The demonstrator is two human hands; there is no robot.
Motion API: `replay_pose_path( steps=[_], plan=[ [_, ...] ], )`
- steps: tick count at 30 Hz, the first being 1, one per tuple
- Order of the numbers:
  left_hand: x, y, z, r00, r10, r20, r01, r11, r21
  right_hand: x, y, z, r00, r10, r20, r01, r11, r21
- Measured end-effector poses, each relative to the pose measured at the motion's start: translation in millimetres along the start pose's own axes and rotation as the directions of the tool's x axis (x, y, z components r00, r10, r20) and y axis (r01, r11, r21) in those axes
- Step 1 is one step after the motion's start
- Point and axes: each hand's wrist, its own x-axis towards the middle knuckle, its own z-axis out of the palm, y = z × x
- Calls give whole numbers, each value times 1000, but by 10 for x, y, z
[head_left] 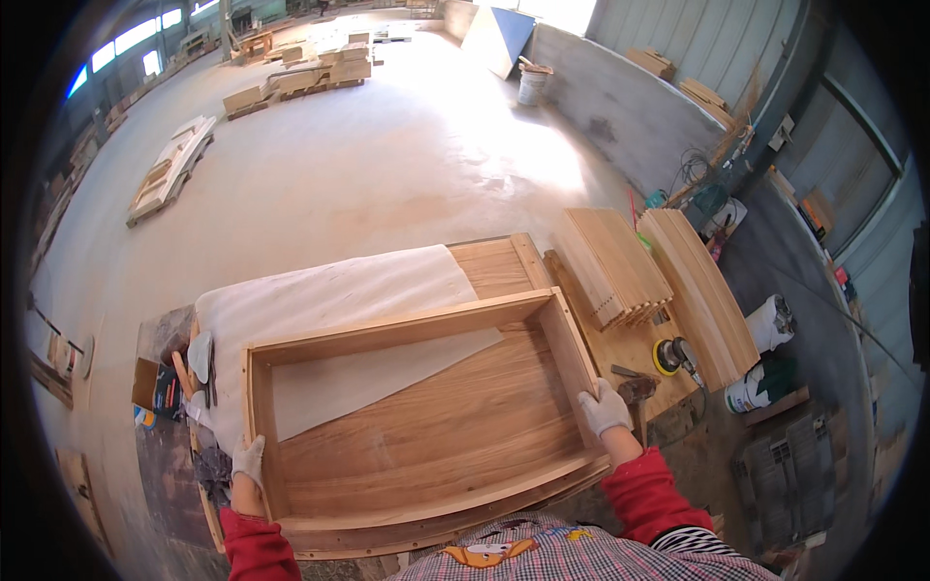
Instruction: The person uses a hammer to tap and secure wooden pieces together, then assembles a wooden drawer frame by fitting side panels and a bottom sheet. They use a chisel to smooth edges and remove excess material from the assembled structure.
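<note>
A large rectangular wooden frame [417, 329], like the sides of a shallow box, lies tilted slightly across the bench in front of me. My left hand [249, 459], in a pale glove, is closed on its left side near the near corner. On the right side, my right hand [605, 409], also gloved, grips the board with its fingers over the edge. Inside the frame show a brown wood-grain panel [436, 416] and a pale triangular piece of sheet [358, 382]. I cannot tell whether the panel is fixed to the frame. A white sheet [339, 286] covers the surface beyond.
Right of the frame are a round sander [668, 356], a hammer [635, 389] and stacked boards [610, 266], with longer boards [697, 295] beside them. Tools and a small box [167, 390] crowd the left. Wood stacks [300, 77] and a white bucket [532, 85] stand farther off.
</note>
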Motion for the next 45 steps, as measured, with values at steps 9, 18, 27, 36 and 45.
replay_pose_path(
  steps=[9,18,27,36,45],
  plan=[
    [-455,132,292,974,102,-202,-50,968,246,180,201,-121,989,-66,135,67,998,3],
    [-1224,749,920,842,405,-356,23,633,774,282,521,-86,963,-160,217,149,987,67],
    [-2675,656,3486,572,93,815,-734,501,458,120,1583,-372,951,-273,145,98,710,697],
    [-3376,802,4630,828,71,557,-561,100,822,-462,3177,-501,964,-91,250,-81,794,602],
    [-3421,861,4765,839,40,542,-543,75,836,-448,3600,-115,988,-8,157,-50,930,365]
  ],
)
